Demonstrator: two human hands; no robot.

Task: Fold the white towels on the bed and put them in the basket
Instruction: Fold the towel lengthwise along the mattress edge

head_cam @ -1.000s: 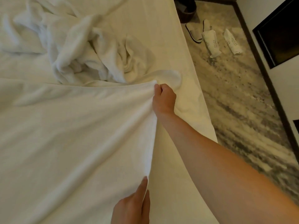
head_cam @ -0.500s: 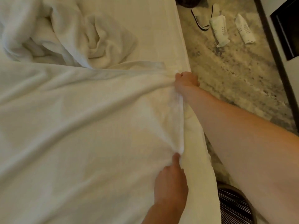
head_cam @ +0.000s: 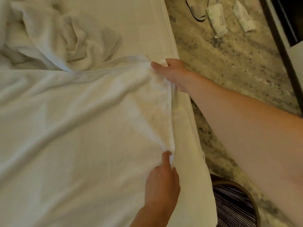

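I saw the fingers of the right hand (head_cam: 172, 74) curled round the far corner of the large white terry towel (head_cam: 82, 128). Its thumb lay stretched flat along the hem and its wrist hung over the right rim of the white-sheeted bed (head_cam: 139, 22), with the forearm reaching in long from the lower right. The left hand (head_cam: 161, 182), knuckles up, pinched the same side edge nearer to me with its fingertips. The towel lay spread over the bed, that edge drawn up between both hands, with a crumpled heap of white towels (head_cam: 65, 38) beyond. The round dark striped basket (head_cam: 236, 203) stood on the floor just beside the bed. A second before, the right hand gripped farther in from the bed's side, as a closed fist.
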